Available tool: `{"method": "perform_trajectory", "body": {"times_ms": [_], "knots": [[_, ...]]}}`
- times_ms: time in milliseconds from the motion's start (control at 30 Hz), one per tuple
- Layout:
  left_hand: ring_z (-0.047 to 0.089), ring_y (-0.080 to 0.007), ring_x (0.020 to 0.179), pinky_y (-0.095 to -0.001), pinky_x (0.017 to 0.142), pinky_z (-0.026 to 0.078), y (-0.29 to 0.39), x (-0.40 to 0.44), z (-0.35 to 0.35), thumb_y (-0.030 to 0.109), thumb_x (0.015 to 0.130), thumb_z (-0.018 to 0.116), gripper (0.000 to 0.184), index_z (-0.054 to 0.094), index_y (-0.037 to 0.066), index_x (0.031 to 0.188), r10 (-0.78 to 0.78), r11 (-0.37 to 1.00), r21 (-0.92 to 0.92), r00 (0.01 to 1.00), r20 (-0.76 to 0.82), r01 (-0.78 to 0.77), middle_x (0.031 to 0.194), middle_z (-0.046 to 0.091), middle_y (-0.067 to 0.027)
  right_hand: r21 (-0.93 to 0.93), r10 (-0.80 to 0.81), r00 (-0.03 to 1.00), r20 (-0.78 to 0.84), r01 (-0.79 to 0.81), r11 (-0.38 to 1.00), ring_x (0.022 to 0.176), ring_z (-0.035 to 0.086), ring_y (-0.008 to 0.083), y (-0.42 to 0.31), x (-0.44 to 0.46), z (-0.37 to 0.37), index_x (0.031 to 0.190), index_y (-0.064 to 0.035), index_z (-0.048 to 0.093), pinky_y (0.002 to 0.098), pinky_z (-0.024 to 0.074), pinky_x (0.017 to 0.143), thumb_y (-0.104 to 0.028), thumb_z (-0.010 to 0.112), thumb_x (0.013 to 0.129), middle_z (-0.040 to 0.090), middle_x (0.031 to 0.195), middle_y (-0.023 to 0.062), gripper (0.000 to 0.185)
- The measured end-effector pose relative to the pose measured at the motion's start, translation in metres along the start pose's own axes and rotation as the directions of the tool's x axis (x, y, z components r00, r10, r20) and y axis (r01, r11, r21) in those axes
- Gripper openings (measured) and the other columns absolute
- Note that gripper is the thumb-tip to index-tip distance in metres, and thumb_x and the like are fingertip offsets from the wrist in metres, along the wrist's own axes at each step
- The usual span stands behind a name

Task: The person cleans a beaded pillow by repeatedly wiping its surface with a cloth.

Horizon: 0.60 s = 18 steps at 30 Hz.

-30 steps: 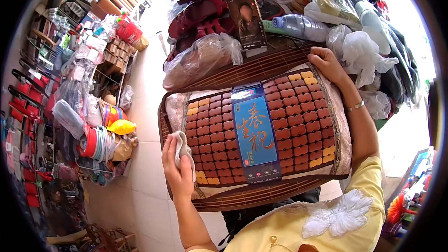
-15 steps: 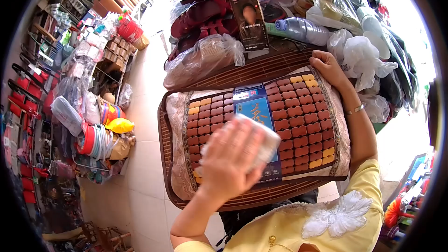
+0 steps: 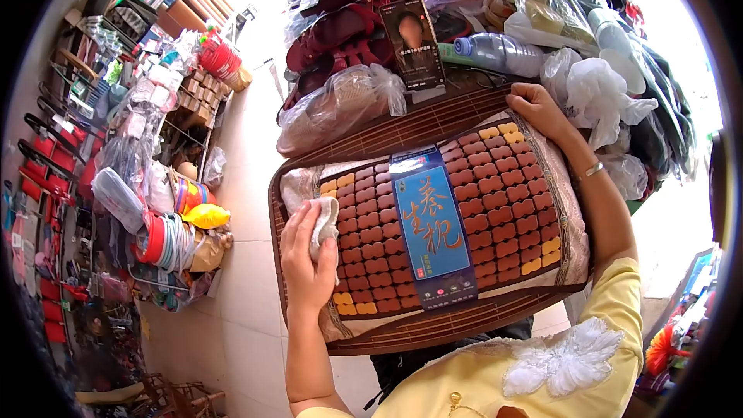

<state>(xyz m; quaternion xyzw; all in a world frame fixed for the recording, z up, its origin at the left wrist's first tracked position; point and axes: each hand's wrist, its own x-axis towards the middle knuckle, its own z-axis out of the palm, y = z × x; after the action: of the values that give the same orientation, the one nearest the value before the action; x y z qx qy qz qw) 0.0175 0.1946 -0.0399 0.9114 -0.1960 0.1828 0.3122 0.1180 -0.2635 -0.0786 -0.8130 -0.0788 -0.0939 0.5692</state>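
Note:
A pillow (image 3: 507,209) faced with brown and yellow tiles lies before me, with a blue label (image 3: 433,220) round its middle. Brown woven-looking edging (image 3: 433,128) borders its case. At the left end, my left hand (image 3: 309,259) is closed around a folded white cloth (image 3: 325,231), pressed against the pillow's surface. My right hand (image 3: 534,108) is closed on the edging at the far right corner. Its fingertips are partly hidden.
Beyond the pillow are dark red sandals (image 3: 340,35), a plastic-wrapped bundle (image 3: 340,104), a box with a portrait (image 3: 414,42), a plastic bottle (image 3: 499,54) and white plastic bags (image 3: 607,97). Crowded goods (image 3: 147,131) stand left across the tiled floor (image 3: 248,263).
My left hand has moved left with the cloth, from the label to the pillow's left end, uncovering the label. My right hand stays on the corner.

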Motion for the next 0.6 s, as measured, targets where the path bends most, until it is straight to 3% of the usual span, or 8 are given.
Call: {"method": "perform_trajectory", "body": {"times_ms": [67,100,167,200,267,367,533,600], "knots": [[0.048,-0.0362,0.13,-0.044,0.112,0.034,0.006,-0.002,0.0,0.017,0.09,0.053,0.047,0.055,-0.001,0.134,-0.001,0.999,0.036,1.0,0.005,0.001,0.138,0.053,-0.0209,-0.366,-0.026,0.998,0.056,0.045,0.93,0.064,0.05,0.0115,-0.013,0.001,-0.003,0.075,-0.0002,0.055,0.0335,0.0434,0.062,-0.02,0.059,0.093,0.05,0.063,0.0065,0.027],[0.048,-0.0362,0.13,-0.044,0.112,0.034,0.006,-0.004,-0.001,0.017,0.09,0.053,0.047,0.055,-0.001,0.134,-0.001,0.999,0.038,1.0,0.006,0.001,0.138,0.053,-0.0209,-0.363,-0.026,0.998,0.055,0.044,0.931,0.064,0.05,0.0115,-0.02,0.0,-0.002,0.075,-0.0002,0.055,0.0335,0.0434,0.062,-0.02,0.059,0.093,0.05,0.063,0.0065,0.027],[0.047,-0.0371,0.131,-0.0446,0.112,0.034,0.006,-0.003,0.0,0.017,0.089,0.053,0.048,0.055,-0.001,0.134,0.019,0.998,0.058,1.0,0.005,-0.019,0.139,0.052,-0.0211,-0.762,-0.228,0.967,0.111,0.23,0.605,0.072,0.065,0.0296,-0.045,-0.004,0.003,0.08,0.0003,0.064,0.0426,0.0493,0.071,-0.029,0.059,0.094,0.062,0.072,0.0169,0.033],[0.047,-0.0371,0.131,-0.0446,0.112,0.034,0.007,-0.001,0.001,0.017,0.089,0.053,0.048,0.055,-0.001,0.134,0.025,0.998,0.056,1.0,-0.001,-0.025,0.139,0.052,-0.0211,-0.726,-0.065,0.979,0.192,0.186,0.662,0.091,0.065,0.0401,-0.072,-0.008,0.009,0.095,-0.0023,0.07,0.0457,0.0506,0.082,-0.037,0.055,0.096,0.069,0.093,0.0191,0.038],[0.047,-0.038,0.13,-0.0452,0.112,0.034,0.01,-0.002,0.001,0.017,0.09,0.053,0.048,0.055,-0.001,0.134,0.037,0.994,0.1,0.999,0.01,-0.038,0.139,0.052,-0.0215,-0.485,0.047,0.964,0.261,0.088,0.87,0.1,0.065,0.037,-0.087,-0.022,0.036,0.106,-0.0043,0.07,0.0424,0.0495,0.088,-0.039,0.052,0.097,0.07,0.103,0.0193,0.04],[0.047,-0.0383,0.132,-0.0486,0.112,0.033,0.024,-0.001,0.001,0.022,0.089,0.057,0.05,0.055,0.003,0.135,0.081,0.987,0.137,0.996,0.04,-0.086,0.14,0.052,-0.0205,-0.511,-0.131,0.936,0.326,0.292,0.809,0.107,0.063,0.0357,-0.084,-0.025,0.04,0.114,-0.005,0.069,0.041,0.0472,0.094,-0.04,0.051,0.096,0.069,0.112,0.0187,0.043],[0.046,-0.0344,0.133,-0.0486,0.111,0.033,0.083,0.003,0.018,0.031,0.087,0.06,0.053,0.058,0.009,0.135,0.363,0.899,0.166,0.902,0.235,-0.405,0.141,0.052,-0.018,-0.439,0.012,0.945,0.325,0.14,0.888,0.103,0.065,0.0317,-0.075,-0.019,0.027,0.109,-0.0029,0.07,0.0386,0.048,0.092,-0.037,0.052,0.095,0.07,0.106,0.0168,0.041],[0.047,-0.0333,0.133,-0.0483,0.11,0.034,0.103,0.003,0.035,0.034,0.086,0.061,0.056,0.057,0.01,0.137,0.481,0.836,0.145,0.834,0.27,-0.529,0.142,0.052,-0.0173,-0.327,0.038,0.943,0.33,0.076,0.942,0.096,0.065,0.0256,-0.077,-0.02,0.025,0.106,0.0006,0.068,0.0358,0.0493,0.087,-0.026,0.056,0.094,0.069,0.1,0.0145,0.032]]}}
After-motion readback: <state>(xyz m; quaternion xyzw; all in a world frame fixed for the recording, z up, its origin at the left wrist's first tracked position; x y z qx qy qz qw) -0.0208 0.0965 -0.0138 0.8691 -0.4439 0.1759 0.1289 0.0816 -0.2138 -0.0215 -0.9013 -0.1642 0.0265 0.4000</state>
